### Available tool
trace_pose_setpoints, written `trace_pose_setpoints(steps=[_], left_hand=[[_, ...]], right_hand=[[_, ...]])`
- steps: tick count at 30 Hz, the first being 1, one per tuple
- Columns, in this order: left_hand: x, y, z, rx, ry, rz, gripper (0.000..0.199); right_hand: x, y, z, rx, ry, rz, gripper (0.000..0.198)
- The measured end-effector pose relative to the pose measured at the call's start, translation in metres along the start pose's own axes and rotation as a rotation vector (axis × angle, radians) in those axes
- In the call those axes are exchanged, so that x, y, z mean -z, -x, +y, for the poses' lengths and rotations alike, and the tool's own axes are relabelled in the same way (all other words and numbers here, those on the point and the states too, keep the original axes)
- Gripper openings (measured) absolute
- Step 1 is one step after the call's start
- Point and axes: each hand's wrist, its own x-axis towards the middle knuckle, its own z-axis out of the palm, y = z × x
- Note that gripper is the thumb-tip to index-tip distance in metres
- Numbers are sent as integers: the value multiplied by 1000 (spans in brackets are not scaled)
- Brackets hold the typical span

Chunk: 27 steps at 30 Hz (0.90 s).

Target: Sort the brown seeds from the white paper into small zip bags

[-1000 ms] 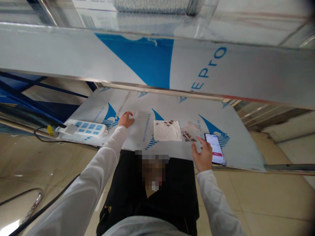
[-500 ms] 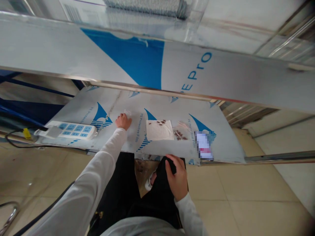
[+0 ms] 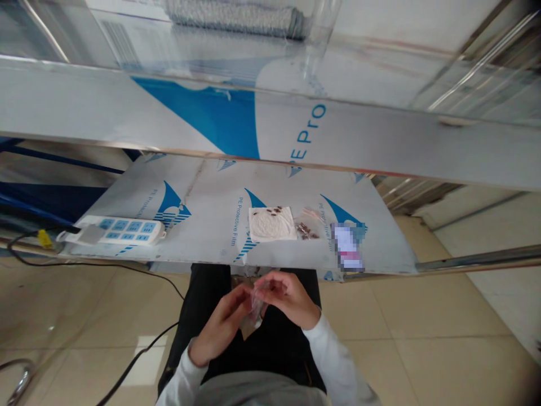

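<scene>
Above my lap, in front of the shelf edge, both hands pinch a small clear plastic bag (image 3: 256,307) with a pinkish tint along its top. My left hand (image 3: 226,318) grips its left side, and my right hand (image 3: 287,296) closes on the upper right. Whether the bag contains anything cannot be made out. Beyond the hands, a white cloth or tissue (image 3: 270,226) lies on the shelf, several small dark brown pieces (image 3: 276,211) along its far edge. Right of it rests another clear bag (image 3: 310,215) with small brown pieces (image 3: 305,230) in or on it.
The film-covered shelf (image 3: 211,225) holds a white power strip (image 3: 129,229) at left and a phone (image 3: 349,247) at right. A black cable (image 3: 147,352) runs down to the tiled floor. A higher ledge (image 3: 177,124) crosses the view, with a grey roll (image 3: 236,20) behind clear plastic.
My left hand has come back from the shelf to my lap with the clear bag that lay there. My right hand has lifted off my knee and joined it on the bag.
</scene>
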Motion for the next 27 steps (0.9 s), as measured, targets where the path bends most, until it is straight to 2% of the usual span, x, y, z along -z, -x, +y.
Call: trace_pose_setpoints(steps=[3,7,9,14,17,19,21,25,27], left_hand=[[-8,13,-9,111,83,195,29],[-13,22,-19,172,88,293,32],[-12,24,-21,188,98,338,32],[-8,25,-17,148,254,395,33],[-10,24,-15,145,288,395,40],[-10,22,-15,133,269,448,37],[-10,21,-16,117,254,489,33],[-6,26,-23,116,259,410,26],[-2,30,-29,88,263,392,21]], right_hand=[[-11,7,12,-39,-38,155,28],[-26,9,27,-50,-5,409,29],[-29,8,30,-76,-60,458,32],[-26,10,27,-77,-246,415,35],[-23,16,20,-20,-220,367,30],[-22,19,14,2,-210,318,26],[-22,20,11,-28,-246,285,33],[-25,18,13,-147,-273,243,37],[-27,17,14,-162,-289,251,37]])
